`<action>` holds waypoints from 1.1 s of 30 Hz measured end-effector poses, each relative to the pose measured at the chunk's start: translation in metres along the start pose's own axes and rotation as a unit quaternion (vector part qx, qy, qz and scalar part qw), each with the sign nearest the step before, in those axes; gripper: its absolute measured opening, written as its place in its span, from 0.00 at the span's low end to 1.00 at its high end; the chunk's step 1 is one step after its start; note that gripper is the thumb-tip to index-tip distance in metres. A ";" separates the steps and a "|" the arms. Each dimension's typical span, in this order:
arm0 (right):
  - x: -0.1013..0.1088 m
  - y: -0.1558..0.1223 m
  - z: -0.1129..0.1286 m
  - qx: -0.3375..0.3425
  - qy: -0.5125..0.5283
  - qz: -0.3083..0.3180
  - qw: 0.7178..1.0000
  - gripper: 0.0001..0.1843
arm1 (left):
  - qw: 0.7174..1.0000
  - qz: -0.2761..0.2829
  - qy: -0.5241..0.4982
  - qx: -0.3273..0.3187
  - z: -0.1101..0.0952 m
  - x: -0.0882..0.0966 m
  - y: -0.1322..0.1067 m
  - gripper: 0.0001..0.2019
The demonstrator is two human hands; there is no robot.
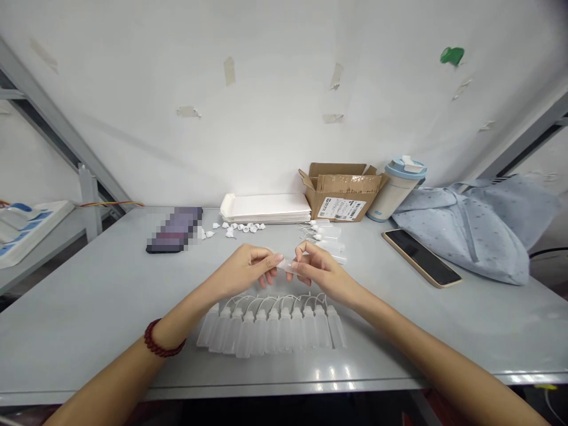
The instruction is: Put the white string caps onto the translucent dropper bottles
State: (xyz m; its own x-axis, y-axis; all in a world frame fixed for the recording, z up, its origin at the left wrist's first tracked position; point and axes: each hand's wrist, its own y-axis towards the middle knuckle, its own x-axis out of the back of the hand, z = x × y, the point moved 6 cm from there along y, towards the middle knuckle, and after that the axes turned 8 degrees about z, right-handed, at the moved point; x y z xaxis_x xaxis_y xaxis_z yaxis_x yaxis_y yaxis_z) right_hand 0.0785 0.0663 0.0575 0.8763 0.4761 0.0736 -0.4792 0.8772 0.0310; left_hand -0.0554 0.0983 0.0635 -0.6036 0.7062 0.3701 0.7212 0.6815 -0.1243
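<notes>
My left hand (pixel 254 265) and my right hand (pixel 320 270) meet above the middle of the table. Between their fingertips they pinch a small translucent plastic bottle (pixel 286 264), mostly covered by the fingers. Just below my hands, a row of several translucent squeeze bottles (pixel 273 332) lies side by side, each with a white cap and a thin tether. Beyond my right hand more bottles (pixel 329 245) lie loose. Past my left hand, several small white caps (pixel 244 227) are scattered on the tabletop.
At the back stand a stack of white envelopes (pixel 266 208), an opened cardboard box (pixel 341 195) and a blue-lidded tumbler (pixel 394 189). A phone (pixel 421 258) and a light blue cloth bag (pixel 470 231) lie right. A pixelated dark object (pixel 173 231) is left on the grey table (pixel 106 307).
</notes>
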 end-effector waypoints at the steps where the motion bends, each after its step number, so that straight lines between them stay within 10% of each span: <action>1: 0.000 0.000 0.000 0.002 -0.008 -0.001 1.000 0.10 | 1.000 0.012 0.001 0.012 0.003 -0.001 0.001 0.20; 21: 0.002 0.001 -0.005 -0.020 0.061 0.001 0.998 0.15 | 0.995 -0.062 0.040 -0.061 -0.014 -0.001 -0.005 0.07; 33: 0.011 -0.003 0.005 0.047 -0.184 -0.108 0.976 0.13 | 0.997 -0.030 -0.069 -0.014 -0.001 0.007 0.001 0.20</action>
State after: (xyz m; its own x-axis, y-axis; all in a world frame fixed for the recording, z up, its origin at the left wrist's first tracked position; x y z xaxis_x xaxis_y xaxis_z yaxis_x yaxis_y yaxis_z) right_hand 0.0896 0.0686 0.0637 0.8884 0.2115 0.4074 -0.3033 0.9367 0.1750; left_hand -0.0585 0.1031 0.0668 -0.6861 0.6847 0.2459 0.6899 0.7196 -0.0786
